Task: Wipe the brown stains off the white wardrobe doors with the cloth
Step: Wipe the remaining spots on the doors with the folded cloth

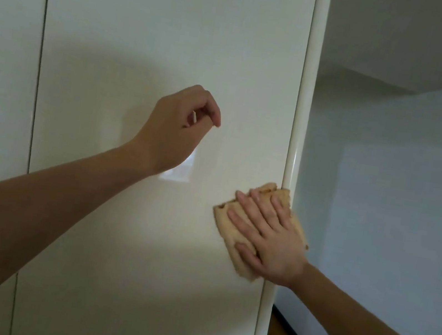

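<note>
Head: right fingers flat on cloth

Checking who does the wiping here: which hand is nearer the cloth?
Right. The right hand presses flat on the cloth at the door's right edge; the left hand is raised up-left, apart from it.

Honestly there's nothing to read here, no text, labels, brand marks or numbers anywhere. The door above and between the hands is plain glossy white, and the cloth under the right hand has no tag or print that I can make out. The wall off to the right of that hand is bare too.
</note>
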